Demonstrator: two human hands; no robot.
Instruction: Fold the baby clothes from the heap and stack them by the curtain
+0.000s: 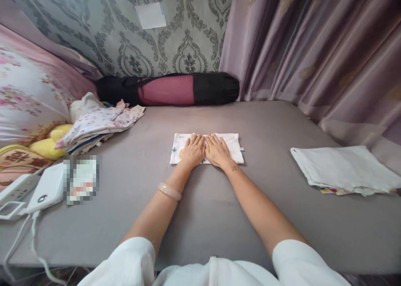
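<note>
Apparently smoothing folded cloth [234, 144] on near side of bag [169, 89], with left hand [194, 151] and right hand [218, 152] pressed flat, fingers slightly spread; likely calls next for lifting off without rucking.

Curtains [282, 39] and patterned wallpaper [189, 54] show a home.

There's a loose white top [224, 275] along the bottom edge of the frame, its short, wide sleeves [133, 254] showing at lower left and lower right. A smooth, pale, milky bangle [169, 191] rings the left forearm, left of centre. A small dark marking [234, 168] sits by the right wrist, and tiny dark spots [199, 155] fleck the left hand [193, 150].
</note>
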